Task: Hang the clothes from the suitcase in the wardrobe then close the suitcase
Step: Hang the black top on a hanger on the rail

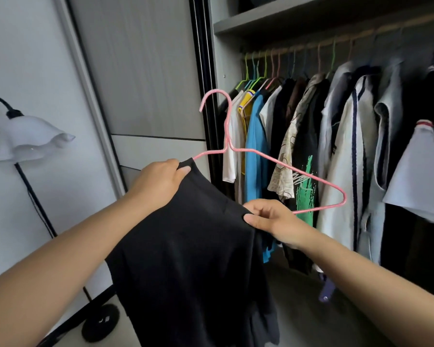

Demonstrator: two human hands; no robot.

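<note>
Wardrobe (pixel 226 63) full of shirts (pixel 336 146); hands (pixel 158 181) (pixel 273 219) grip black garment (pixel 186 259), pink hanger (pixel 273 159).

You are not seeing any readable text here: the green and white print on the black shirt (pixel 305 186) in the wardrobe is showing no legible letters.

A black garment (pixel 186 259) hangs in front of the open wardrobe (pixel 226 58), its upper edge stretched between two points and partly drawn over the left arm of a pink wire hanger (pixel 268 159). The hanger tilts down to the right, hook uppermost, its right shoulder bare. Inside the wardrobe, shirts (pixel 311 146) in white, blue, black and yellow hang packed along the rail (pixel 311 45).
</note>
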